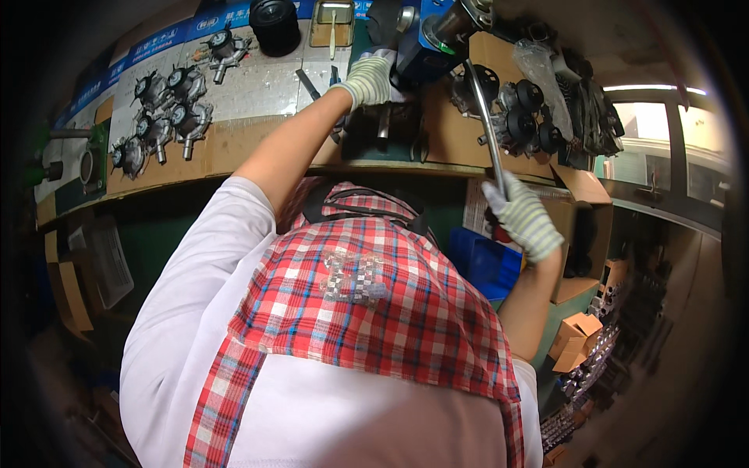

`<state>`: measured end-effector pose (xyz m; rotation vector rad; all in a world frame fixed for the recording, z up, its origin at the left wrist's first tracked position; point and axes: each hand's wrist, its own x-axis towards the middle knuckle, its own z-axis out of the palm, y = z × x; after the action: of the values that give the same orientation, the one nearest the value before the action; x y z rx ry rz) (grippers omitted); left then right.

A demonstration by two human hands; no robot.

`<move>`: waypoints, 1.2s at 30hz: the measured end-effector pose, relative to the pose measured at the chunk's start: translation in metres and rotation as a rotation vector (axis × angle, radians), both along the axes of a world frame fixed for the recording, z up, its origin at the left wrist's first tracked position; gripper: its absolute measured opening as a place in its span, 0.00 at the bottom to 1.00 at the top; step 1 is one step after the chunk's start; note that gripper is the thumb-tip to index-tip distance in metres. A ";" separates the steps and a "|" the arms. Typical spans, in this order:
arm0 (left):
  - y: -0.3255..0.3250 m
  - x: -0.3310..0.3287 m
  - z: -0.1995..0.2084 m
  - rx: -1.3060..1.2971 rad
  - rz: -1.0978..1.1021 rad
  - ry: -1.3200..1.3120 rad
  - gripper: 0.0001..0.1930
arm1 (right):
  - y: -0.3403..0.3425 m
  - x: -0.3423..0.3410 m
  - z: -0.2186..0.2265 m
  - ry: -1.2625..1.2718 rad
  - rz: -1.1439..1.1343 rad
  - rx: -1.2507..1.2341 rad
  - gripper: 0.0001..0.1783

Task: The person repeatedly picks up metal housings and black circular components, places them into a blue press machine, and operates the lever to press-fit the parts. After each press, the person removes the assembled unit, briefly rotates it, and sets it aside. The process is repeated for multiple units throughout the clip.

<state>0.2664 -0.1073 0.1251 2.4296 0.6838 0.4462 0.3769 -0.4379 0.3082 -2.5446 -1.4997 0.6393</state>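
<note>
My right hand point(527, 219), in a striped knit glove, is wrapped round the lower end of a long metal lever point(485, 117). The lever slants up to a blue bench press point(425, 53) at the workbench's far side. In a matching glove, my left hand point(368, 81) reaches to the left side of the press. Its fingertips are partly hidden there, and whether they grip a part does not show. A dark metal block point(384, 129) lies below the press, in shadow. Just left of my left hand lies a dark flat tool point(307, 83).
Several metal pump-like parts point(189, 118) stand on the bench's left. Behind them are a black round container point(275, 28) and a tray with a brush point(333, 33). Parts with black pulleys point(521, 121) crowd the right. A blue bin point(485, 264) and cardboard boxes point(576, 340) sit lower right.
</note>
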 end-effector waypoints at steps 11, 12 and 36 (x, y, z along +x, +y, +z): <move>-0.003 -0.002 0.005 0.020 0.037 0.022 0.49 | 0.027 -0.023 -0.129 0.017 -0.373 0.061 0.24; -0.001 -0.001 0.002 0.035 0.026 0.008 0.48 | 0.026 -0.021 -0.128 0.059 -0.376 0.054 0.24; -0.013 -0.059 0.001 -0.962 0.136 -0.154 0.47 | 0.093 0.007 -0.265 -0.090 -0.516 0.252 0.19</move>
<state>0.2071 -0.1203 0.1258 1.4378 0.7654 0.2580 0.3844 -0.3449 0.0430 -2.6183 -0.8120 0.2470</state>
